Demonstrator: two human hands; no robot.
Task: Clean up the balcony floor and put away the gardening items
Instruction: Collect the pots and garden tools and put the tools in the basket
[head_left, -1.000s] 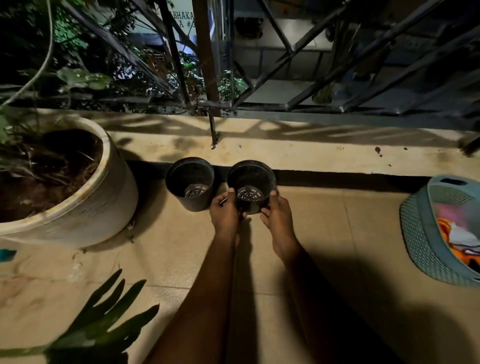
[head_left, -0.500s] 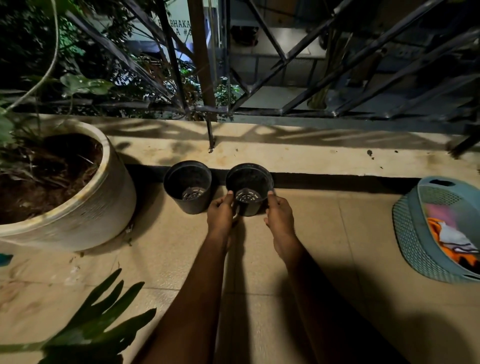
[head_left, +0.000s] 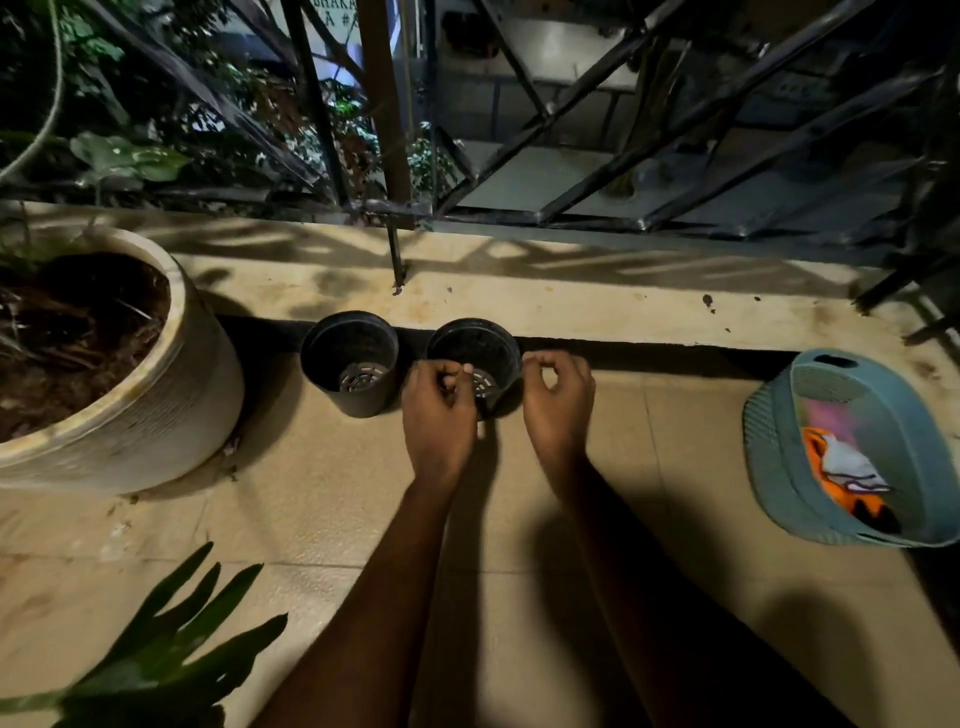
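Both hands have come off the right pot (head_left: 483, 345), which they clasped by its sides half a second ago. It now stands on the floor (head_left: 311, 493) at the foot of the ledge (head_left: 571, 306), just beside the left pot (head_left: 332, 353). The left hand (head_left: 439, 410) and right hand (head_left: 558, 405) hover at its near wall, fingers loosely curled and holding nothing. Whether the left fingers brush the rim cannot be told.

Setting the pots in a row along the ledge probably frees the walking area and keeps the empties together. Both pots are black, round, upright and empty, each with a slotted drain grid showing in its base.

The planter (head_left: 171, 395) at left holds soil. The basket (head_left: 779, 467) at right holds cloth.
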